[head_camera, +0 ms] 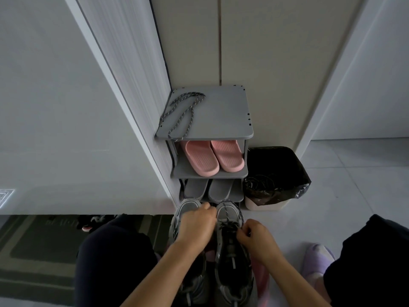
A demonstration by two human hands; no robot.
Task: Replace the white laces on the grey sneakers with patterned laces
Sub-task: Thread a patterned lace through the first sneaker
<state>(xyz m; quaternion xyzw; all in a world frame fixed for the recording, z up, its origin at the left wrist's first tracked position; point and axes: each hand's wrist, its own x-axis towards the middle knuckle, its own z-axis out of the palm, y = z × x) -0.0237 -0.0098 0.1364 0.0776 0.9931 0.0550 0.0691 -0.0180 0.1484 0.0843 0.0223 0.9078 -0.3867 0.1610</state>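
Two grey sneakers stand side by side on the floor between my knees, toes toward the shoe rack. The right sneaker (230, 247) has a patterned lace (226, 213) threaded through its lower eyelets. My left hand (195, 224) reaches across the left sneaker (185, 207) and pinches the lace at the right sneaker's toe end. My right hand (254, 238) pinches the lace at the sneaker's right side. A second patterned lace (183, 114) lies loose on the rack's top shelf. No white lace shows.
A grey shoe rack (221, 120) stands against the wall with pink slippers (212, 157) and grey slippers (208, 189) on lower shelves. A bin with a black bag (276, 178) sits to its right. A doormat (37, 247) lies at the left.
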